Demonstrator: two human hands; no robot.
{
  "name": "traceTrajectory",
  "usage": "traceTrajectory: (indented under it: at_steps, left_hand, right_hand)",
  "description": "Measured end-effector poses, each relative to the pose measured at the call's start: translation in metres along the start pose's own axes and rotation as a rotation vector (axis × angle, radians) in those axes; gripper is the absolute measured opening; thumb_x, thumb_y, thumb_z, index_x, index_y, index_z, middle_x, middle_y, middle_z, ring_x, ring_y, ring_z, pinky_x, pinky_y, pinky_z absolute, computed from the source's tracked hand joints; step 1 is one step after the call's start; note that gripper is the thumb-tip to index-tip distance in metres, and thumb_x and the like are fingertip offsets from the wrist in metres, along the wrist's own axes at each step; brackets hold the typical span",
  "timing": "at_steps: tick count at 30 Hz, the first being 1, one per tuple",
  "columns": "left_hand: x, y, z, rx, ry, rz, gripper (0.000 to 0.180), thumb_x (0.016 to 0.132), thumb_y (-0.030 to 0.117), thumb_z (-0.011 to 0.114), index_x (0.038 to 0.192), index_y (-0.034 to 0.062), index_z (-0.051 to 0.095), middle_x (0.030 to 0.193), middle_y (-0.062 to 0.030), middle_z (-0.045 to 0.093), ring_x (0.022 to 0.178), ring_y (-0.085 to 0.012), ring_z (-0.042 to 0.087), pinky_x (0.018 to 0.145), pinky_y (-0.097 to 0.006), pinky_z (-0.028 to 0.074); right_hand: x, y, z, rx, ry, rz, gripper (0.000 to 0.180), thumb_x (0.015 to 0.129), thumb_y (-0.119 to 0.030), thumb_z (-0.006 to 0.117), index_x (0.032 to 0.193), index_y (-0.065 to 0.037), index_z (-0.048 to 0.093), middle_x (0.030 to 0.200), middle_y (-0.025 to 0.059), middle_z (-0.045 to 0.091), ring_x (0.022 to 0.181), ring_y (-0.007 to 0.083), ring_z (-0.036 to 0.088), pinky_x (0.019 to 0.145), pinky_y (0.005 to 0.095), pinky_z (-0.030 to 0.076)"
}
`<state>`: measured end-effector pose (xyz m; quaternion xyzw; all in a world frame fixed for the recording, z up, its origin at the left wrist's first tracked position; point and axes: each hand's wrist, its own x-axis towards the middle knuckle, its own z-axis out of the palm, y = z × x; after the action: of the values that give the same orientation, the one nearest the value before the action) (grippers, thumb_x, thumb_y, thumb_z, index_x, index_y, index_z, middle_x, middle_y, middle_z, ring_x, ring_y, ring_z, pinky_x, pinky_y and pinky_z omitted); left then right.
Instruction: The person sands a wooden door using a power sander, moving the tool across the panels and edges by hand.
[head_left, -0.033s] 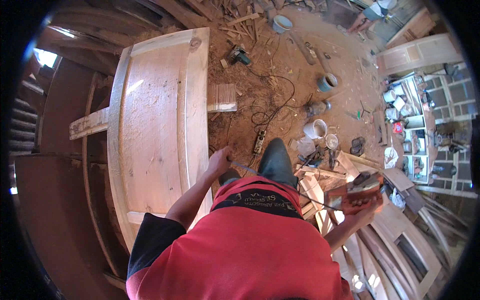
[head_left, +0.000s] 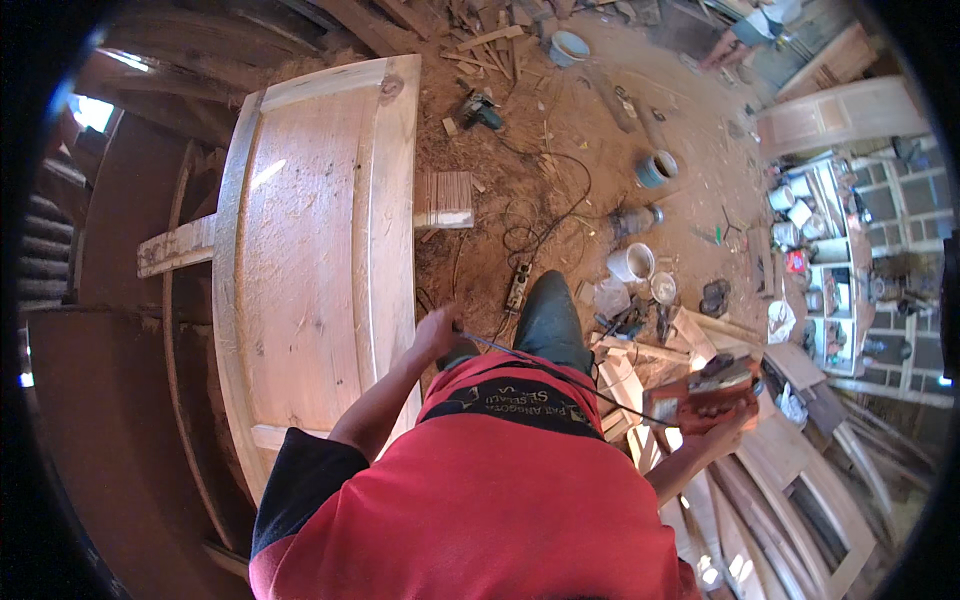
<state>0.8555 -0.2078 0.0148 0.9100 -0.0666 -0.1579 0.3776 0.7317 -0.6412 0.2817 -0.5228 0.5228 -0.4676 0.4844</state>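
In my right hand (head_left: 724, 432) is a red and dark power tool, which looks like an electric planer (head_left: 690, 398), held out over the wood on the right. Its dark cord (head_left: 640, 412) runs across the front of my red shirt to my left hand (head_left: 436, 330). The fingers there are closed around the cord, close to the edge of a wooden door panel (head_left: 300, 240). That panel lies flat on my left, raised on a wooden support (head_left: 445, 200) that sticks out on both sides, with pale shavings scattered over it.
A power strip (head_left: 518, 287) and looped cable lie on the dusty floor ahead of my boot (head_left: 553, 320). Farther off sit another power tool (head_left: 484, 110) and several buckets (head_left: 631, 263). Wood offcuts and door frames (head_left: 800, 470) crowd the right. Another person (head_left: 750, 25) is at the far right.
The planer and my right hand have shifted slightly left and down. The cord by my left hand has moved a little; the panel stays put.
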Motion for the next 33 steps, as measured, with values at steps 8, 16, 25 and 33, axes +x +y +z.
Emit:
traceTrajectory:
  at_steps: [8, 16, 25, 33]
  left_hand:
    - [0.054, -0.091, 0.056, -0.444, -0.065, -0.312, 0.043, 0.081, 0.030, 0.073, 0.114, 0.0035, 0.065, 0.103, -0.0220, 0.070, 0.092, -0.0345, 0.069, 0.076, -0.045, 0.054]
    - [0.156, 0.015, 0.067, -0.106, -0.021, -0.892, 0.039, 0.085, 0.038, 0.065, 0.113, 0.0110, 0.067, 0.106, -0.0186, 0.070, 0.099, -0.0381, 0.067, 0.080, -0.049, 0.053]
    - [0.285, 0.153, 0.046, -0.289, 0.166, -0.996, 0.037, 0.087, 0.032, 0.060, 0.117, 0.0100, 0.065, 0.099, -0.0227, 0.069, 0.098, -0.0407, 0.066, 0.084, -0.049, 0.053]
    - [0.378, 0.164, 0.028, -0.290, 0.772, -0.906, 0.045, 0.087, 0.011, 0.056, 0.131, 0.0053, 0.053, 0.124, -0.0255, 0.059, 0.116, -0.0433, 0.056, 0.097, -0.047, 0.046]
  right_hand:
    - [0.070, 0.077, 0.235, -0.103, -0.180, 0.149, 0.033, 0.085, -0.028, 0.068, 0.100, 0.002, 0.064, 0.088, 0.0079, 0.063, 0.066, 0.0162, 0.059, 0.055, 0.0309, 0.050]
    - [0.184, 0.102, 0.597, -0.082, -0.684, 0.145, 0.036, 0.088, -0.021, 0.069, 0.113, 0.003, 0.061, 0.098, 0.0127, 0.065, 0.079, 0.0235, 0.064, 0.065, 0.0366, 0.055]
    - [0.125, -0.011, 0.794, -0.118, -1.208, 0.167, 0.012, 0.088, -0.013, 0.063, 0.096, -0.004, 0.060, 0.063, 0.0009, 0.051, 0.045, 0.0101, 0.045, 0.040, 0.0259, 0.039]
    - [0.046, -0.016, 0.887, -0.354, -1.455, 0.251, 0.012, 0.086, -0.013, 0.063, 0.093, -0.005, 0.056, 0.063, 0.0007, 0.050, 0.044, 0.0117, 0.046, 0.038, 0.0277, 0.039]
